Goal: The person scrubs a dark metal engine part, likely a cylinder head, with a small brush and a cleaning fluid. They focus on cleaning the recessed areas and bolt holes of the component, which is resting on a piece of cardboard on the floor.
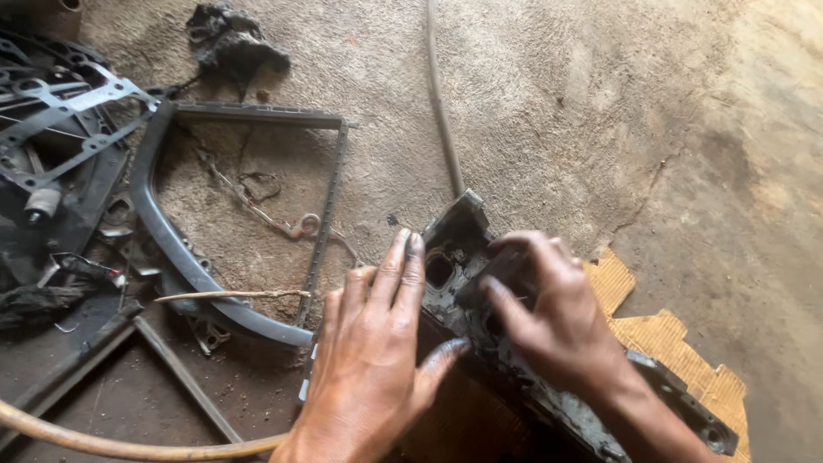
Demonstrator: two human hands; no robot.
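The long, blackened, greasy cast-metal engine part [480, 334] lies slantwise on torn brown cardboard [669, 343] on the dirt floor [557, 94]. The right hand [549, 317] curls its grip narrowly over the part's upper face; the left hand [377, 360] presses flat beside it, fingers spread wide, holding nothing. Oily fingers may slip on the sharp edges, or the part may slide off toward the grey curved frame [180, 249].

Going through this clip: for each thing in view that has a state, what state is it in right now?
left hand: flat, fingers spread, pressing the metal part's edge
right hand: curled, fingertips on top of the part
metal engine part: grimy, tilted, lying on cardboard
cardboard: torn, flat on the ground
gasket: loose, lying on other parts
grey frame: lying flat, unheld
hose: lying curved on the ground
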